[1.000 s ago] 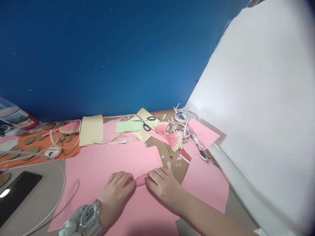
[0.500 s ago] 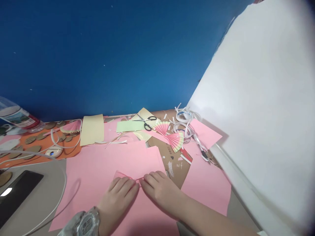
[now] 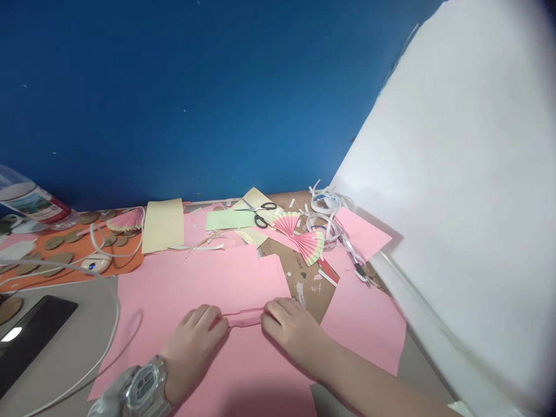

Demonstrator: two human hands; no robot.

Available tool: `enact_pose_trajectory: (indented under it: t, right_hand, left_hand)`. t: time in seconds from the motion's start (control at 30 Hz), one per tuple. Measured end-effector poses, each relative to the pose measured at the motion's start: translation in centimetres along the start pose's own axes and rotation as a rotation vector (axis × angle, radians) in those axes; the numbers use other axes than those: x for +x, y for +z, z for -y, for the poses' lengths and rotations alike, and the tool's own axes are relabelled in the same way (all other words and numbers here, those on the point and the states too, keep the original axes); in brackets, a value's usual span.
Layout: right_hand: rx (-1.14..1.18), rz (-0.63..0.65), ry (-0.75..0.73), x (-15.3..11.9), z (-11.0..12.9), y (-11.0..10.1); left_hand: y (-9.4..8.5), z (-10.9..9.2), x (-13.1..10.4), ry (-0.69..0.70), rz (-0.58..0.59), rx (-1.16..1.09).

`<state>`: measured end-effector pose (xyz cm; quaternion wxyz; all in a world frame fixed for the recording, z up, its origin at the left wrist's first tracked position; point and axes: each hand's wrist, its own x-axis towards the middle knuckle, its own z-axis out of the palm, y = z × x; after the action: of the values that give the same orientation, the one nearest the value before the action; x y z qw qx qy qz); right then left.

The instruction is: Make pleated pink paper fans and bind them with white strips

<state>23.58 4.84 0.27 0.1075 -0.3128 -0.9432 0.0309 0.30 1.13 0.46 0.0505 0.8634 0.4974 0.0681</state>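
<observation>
A narrow folded strip of pink paper (image 3: 245, 319) spans the space between my two hands, low over large pink sheets (image 3: 191, 278). My left hand (image 3: 197, 333), with a clear-strapped watch (image 3: 146, 385) at its wrist, is closed on the strip's left end. On the right end, the fingers of my right hand (image 3: 289, 324) are closed too. The fingertips and thumbs are partly hidden, and so are the strip's ends. Beyond my hands lies a pink pleated paper fan shape (image 3: 299, 236) with pale yellow-green edges.
Black-handled scissors (image 3: 263, 215) rest on green paper (image 3: 230, 219). Tape rolls and white strips (image 3: 325, 211) lie right of them, near a craft knife (image 3: 359, 269). At left are a phone (image 3: 37, 330), a white cable (image 3: 115, 313) and a bottle (image 3: 37, 202). A white panel (image 3: 460, 174) slopes along the right.
My hands have moved apart along the pink paper, the left one leftward and the right one slightly rightward. More of the folded strip now shows between them.
</observation>
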Motion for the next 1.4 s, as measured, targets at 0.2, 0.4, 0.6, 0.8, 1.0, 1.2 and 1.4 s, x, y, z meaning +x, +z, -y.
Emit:
enact_pose_trajectory:
  t: [0.2,0.4,0.6,0.8,1.0,1.2,1.4]
  right_hand:
    - [0.039,-0.024,0.058,-1.5,-1.3,-0.3]
    - [0.079,-0.035,0.087,-1.3,-2.5,-0.4]
    - [0.107,-0.029,0.095,-1.4,-2.9,-0.5]
    - [0.127,-0.034,0.13,-1.8,-3.1,-0.8]
    - [0.118,-0.029,0.114,-1.7,-3.0,-0.9]
    - [0.098,-0.014,0.091,-1.8,-3.1,-1.1]
    - [0.083,0.011,0.095,-2.7,-3.5,-0.6]
  left_hand:
    - [-0.4,2.4,-0.9,-0.028,0.033,-0.049]
    - [-0.4,3.5,-0.6,-0.013,0.073,-0.126]
    - [-0.6,3.6,-0.4,-0.023,0.087,-0.153]
    - [-1.2,3.3,-0.2,-0.043,0.087,-0.181]
    - [-1.5,2.7,0.1,-0.064,0.033,-0.152]
    - [-1.4,2.0,1.1,-0.05,0.018,-0.129]
    - [-0.8,3.3,0.9,-0.032,0.031,-0.147]
